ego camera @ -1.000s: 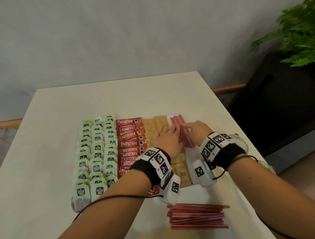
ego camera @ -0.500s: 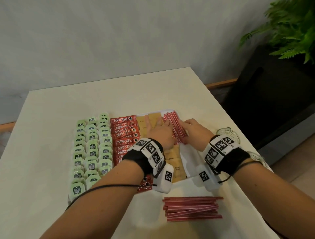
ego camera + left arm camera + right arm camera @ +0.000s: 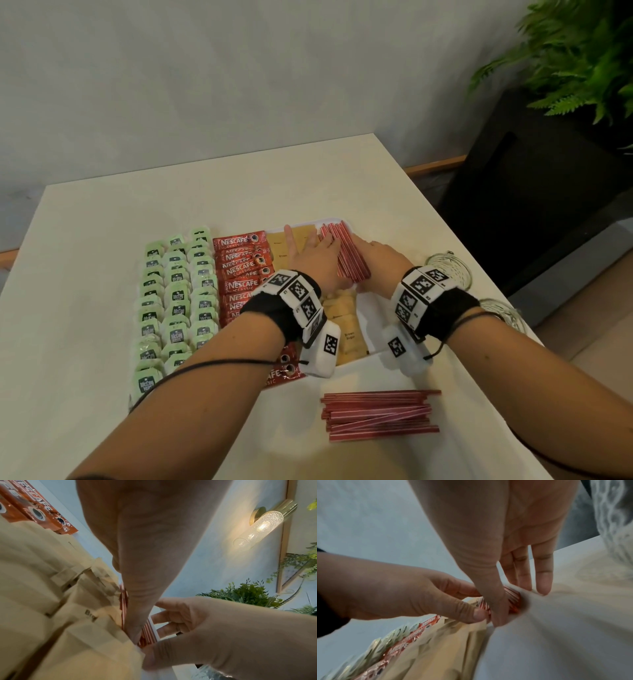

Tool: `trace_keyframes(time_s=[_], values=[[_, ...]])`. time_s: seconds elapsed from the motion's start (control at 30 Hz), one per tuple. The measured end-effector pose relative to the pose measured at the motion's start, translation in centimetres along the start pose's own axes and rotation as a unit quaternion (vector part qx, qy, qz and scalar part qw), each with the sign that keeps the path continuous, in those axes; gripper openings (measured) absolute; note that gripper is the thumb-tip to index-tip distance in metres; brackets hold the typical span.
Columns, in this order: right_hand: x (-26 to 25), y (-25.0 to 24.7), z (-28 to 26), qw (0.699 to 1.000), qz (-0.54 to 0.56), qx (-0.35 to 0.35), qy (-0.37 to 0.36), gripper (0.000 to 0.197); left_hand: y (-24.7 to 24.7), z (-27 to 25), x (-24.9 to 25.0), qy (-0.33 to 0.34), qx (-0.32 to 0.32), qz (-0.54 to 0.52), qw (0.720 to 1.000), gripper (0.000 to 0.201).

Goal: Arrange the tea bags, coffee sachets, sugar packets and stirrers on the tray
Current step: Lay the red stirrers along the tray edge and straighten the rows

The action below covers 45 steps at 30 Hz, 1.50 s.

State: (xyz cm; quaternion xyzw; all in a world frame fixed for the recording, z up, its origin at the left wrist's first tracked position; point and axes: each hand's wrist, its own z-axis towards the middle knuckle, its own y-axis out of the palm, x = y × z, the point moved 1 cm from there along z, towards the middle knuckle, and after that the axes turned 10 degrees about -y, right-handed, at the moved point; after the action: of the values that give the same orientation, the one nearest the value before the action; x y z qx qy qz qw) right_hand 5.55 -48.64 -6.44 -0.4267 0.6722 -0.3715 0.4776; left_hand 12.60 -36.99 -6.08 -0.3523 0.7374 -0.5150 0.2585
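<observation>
A bundle of red stirrers [image 3: 346, 253] lies in the far right column of the white tray [image 3: 368, 318]. My left hand [image 3: 311, 260] lies flat over the brown sugar packets [image 3: 346, 329], its edge and thumb against the bundle's left side. Along the bundle's right side lies my right hand [image 3: 380, 260], fingers straight, thumb at the near end. The wrist views show the stirrers [image 3: 147, 632] [image 3: 511, 599] squeezed between both hands. Green tea bags [image 3: 178, 298] and red coffee sachets [image 3: 239, 270] fill the left columns.
A loose pile of red stirrers [image 3: 380, 414] lies on the table in front of the tray. Two glass jars [image 3: 448, 270] [image 3: 500, 315] stand near the table's right edge. A dark planter [image 3: 531, 205] with a fern stands beyond that edge.
My right hand has shifted from the top of the bundle to its right side. Both hands have closed in on the stirrers, and the bundle looks straighter.
</observation>
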Motion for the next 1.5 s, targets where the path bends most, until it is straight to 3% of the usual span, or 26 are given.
trace_keyframes(time_s=[0.13, 0.27, 0.33, 0.5, 0.7, 0.9, 1.1, 1.5], values=[[0.3, -0.6, -0.8, 1.000, 0.005, -0.016, 0.011, 0.094, -0.2, -0.2, 0.0, -0.017, -0.002, 0.009, 1.000, 0.101], [-0.2, -1.1, -0.6, 0.999, -0.051, 0.005, 0.012, 0.046, -0.2, 0.0, 0.0, -0.023, -0.010, 0.014, 1.000, 0.103], [-0.3, -1.4, -0.5, 0.998, -0.068, 0.004, 0.017, 0.037, -0.3, 0.2, 0.0, -0.018, -0.006, 0.009, 1.000, 0.103], [-0.3, -1.6, -0.6, 0.997, -0.055, -0.017, 0.042, 0.052, -0.8, 0.6, -0.2, -0.005, -0.021, 0.009, 1.000, 0.106], [-1.0, -1.7, -0.1, 0.996, -0.058, 0.011, 0.060, 0.035, -0.4, 0.9, -0.1, -0.003, -0.014, 0.015, 1.000, 0.107], [-0.4, -2.0, -0.6, 0.995, -0.079, -0.049, 0.040, 0.048, -0.3, 0.8, 0.1, -0.005, 0.005, -0.001, 1.000, 0.103], [0.0, -2.2, -0.2, 0.997, -0.036, -0.022, 0.063, 0.026, -0.1, 0.7, 0.2, 0.028, -0.010, 0.000, 1.000, 0.089], [-0.1, -2.0, -0.3, 0.997, -0.025, -0.029, 0.064, 0.037, -0.6, 1.1, -0.1, 0.014, -0.008, 0.008, 1.000, 0.094]])
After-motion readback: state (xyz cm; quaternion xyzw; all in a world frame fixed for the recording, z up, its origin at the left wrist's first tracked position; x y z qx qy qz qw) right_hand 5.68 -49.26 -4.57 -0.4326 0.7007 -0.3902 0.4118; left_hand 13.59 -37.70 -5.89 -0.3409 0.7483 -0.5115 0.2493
